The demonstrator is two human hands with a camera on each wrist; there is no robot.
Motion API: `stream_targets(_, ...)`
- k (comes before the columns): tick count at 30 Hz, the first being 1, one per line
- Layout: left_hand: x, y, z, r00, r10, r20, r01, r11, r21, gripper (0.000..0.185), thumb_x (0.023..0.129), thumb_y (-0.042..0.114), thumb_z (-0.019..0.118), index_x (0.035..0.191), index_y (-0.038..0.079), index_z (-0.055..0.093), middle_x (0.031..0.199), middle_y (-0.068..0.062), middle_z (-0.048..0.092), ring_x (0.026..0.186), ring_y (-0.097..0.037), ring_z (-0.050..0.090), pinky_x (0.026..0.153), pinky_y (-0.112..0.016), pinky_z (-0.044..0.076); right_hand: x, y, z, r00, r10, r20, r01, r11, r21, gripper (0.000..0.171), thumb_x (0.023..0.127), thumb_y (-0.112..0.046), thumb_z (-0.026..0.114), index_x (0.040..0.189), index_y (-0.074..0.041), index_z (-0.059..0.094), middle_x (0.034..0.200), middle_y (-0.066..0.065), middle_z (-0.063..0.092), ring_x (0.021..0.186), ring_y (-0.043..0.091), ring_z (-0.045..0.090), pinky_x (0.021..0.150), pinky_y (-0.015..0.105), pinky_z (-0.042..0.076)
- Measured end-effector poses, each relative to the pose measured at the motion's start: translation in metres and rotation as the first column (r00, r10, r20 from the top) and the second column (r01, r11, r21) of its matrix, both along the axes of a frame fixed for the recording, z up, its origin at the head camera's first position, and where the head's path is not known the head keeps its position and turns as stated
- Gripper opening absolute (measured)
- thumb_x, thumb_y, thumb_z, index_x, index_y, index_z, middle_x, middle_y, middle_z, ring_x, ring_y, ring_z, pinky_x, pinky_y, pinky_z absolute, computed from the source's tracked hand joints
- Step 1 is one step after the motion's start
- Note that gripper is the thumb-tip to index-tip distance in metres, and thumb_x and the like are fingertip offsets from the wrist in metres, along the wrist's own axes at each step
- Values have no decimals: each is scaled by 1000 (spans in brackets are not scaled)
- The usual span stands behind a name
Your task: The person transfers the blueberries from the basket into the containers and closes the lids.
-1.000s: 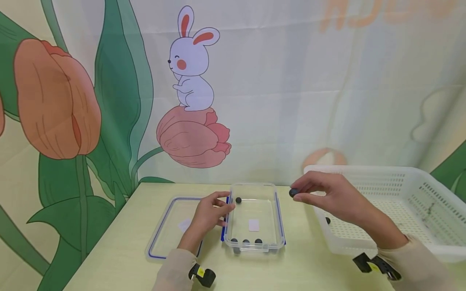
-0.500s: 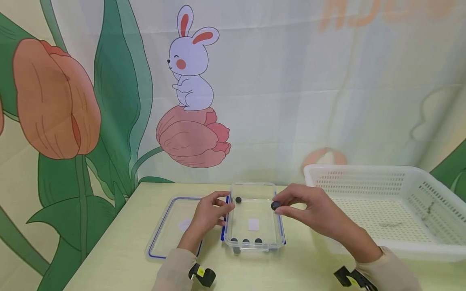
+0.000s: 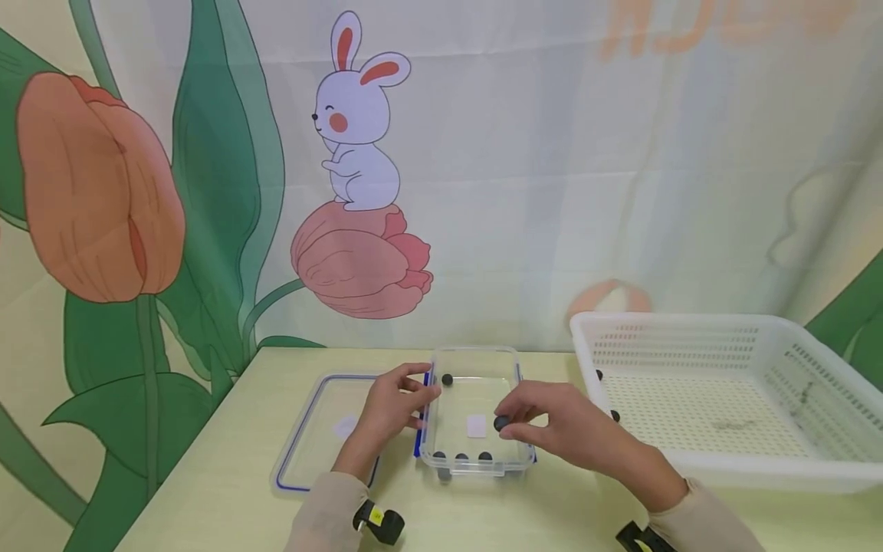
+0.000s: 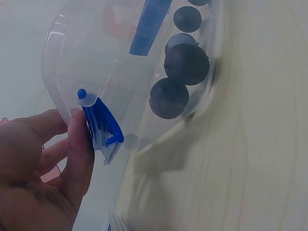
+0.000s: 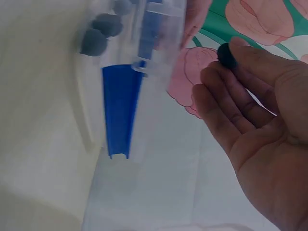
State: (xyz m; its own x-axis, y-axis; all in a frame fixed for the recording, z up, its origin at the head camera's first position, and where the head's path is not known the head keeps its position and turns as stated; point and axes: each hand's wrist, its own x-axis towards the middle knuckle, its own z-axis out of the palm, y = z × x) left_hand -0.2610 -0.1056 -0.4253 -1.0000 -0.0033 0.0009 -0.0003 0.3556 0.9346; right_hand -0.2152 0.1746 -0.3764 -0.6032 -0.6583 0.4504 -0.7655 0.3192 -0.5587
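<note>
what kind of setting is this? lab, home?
Probably a staged recording tabletop, not a home: a printed rabbit-and-tulip backdrop hangs behind a pale table holding only a clear container, its lid and a white basket.

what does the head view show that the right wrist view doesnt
Only the head view shows the left hand at the clear container's left edge, the lid lying flat beside it, the white basket with two dark balls left in it, and a lone ball at the container's far end.

Only the right wrist view shows the right hand's palm side, fingers loosely extended, and the blue latch hanging down the container's side.

Both show the right hand pinching a dark ball at its fingertips, and dark balls clustered at the container's near end.
</note>
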Motion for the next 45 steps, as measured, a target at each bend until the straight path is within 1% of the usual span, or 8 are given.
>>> stream_targets(4, 1, -1, 0, 1000, 5, 5, -5, 1000, -1, 51, 97, 17, 81, 145, 13, 65, 107, -12, 63, 82, -23, 68, 63, -29, 63, -1, -2, -9, 997, 8, 80, -14, 997, 72, 16, 96, -10, 80, 110, -9, 72, 100, -4, 74, 88, 6, 71, 79, 29, 61)
stream_targets(6, 1, 0, 0, 1000, 5, 4, -5, 1000, -1, 51, 97, 17, 81, 145, 14, 65, 107, -12, 63, 82, -22, 68, 64, -29, 63, -1, -2, -11, 995, -2, 97, -7, 996, 94, 16, 96, -11, 80, 110, -9, 73, 101, -5, 73, 88, 5, 70, 79, 28, 61)
stream_targets(20, 0, 0, -1, 1000, 7, 4, -7, 1000, 0, 50, 97, 18, 81, 145, 14, 65, 108, -12, 64, 81, -22, 67, 63, -29, 63, 1, -6, -13, 994, -59, 95, 45, 989, 140, 15, 96, -17, 82, 108, -10, 75, 101, -9, 74, 89, 4, 69, 80, 33, 62)
stream_targets(24, 0, -1, -2, 1000, 3, 0, -3, 1000, 0, 50, 97, 18, 81, 145, 14, 65, 109, -12, 64, 81, -22, 67, 62, -29, 63, 4, -4, -8, 995, -47, 89, 33, 988, 150, 15, 97, -17, 81, 108, -9, 75, 102, -8, 74, 90, 5, 70, 80, 34, 62)
stream_targets(29, -1, -1, -2, 1000, -2, -5, 2, 1000, -2, 49, 98, 18, 80, 145, 14, 65, 109, -13, 63, 81, -22, 67, 63, -30, 64, 8, 2, 5, 998, -53, 16, 50, 989, 139, 14, 97, -16, 80, 109, -9, 75, 104, -7, 73, 92, 8, 71, 82, 32, 62)
stream_targets(33, -1, -1, -1, 1000, 0, -8, 0, 1000, -5, 50, 98, 19, 80, 145, 14, 65, 109, -13, 63, 82, -22, 67, 63, -30, 64, 9, 7, 15, 996, -87, -34, 91, 988, 122, 15, 95, -12, 82, 108, -11, 75, 106, -7, 73, 93, 8, 72, 83, 30, 62)
stream_targets(39, 0, -1, -1, 1000, 6, -4, -6, 1000, -3, 49, 98, 18, 80, 145, 15, 66, 109, -13, 63, 82, -22, 67, 63, -30, 63, 9, 15, 23, 989, -124, -75, 130, 988, 82, 17, 94, -8, 82, 108, -13, 75, 106, -7, 75, 93, 8, 73, 83, 32, 62)
stream_targets(45, 0, 0, 0, 1000, 0, -6, 0, 1000, 5, 49, 98, 17, 80, 145, 13, 65, 108, -13, 63, 81, -22, 67, 63, -30, 63, 11, 27, 34, 978, -187, -92, 192, 980, 47, 19, 94, -11, 82, 111, -18, 77, 107, -11, 75, 94, 8, 73, 81, 33, 62)
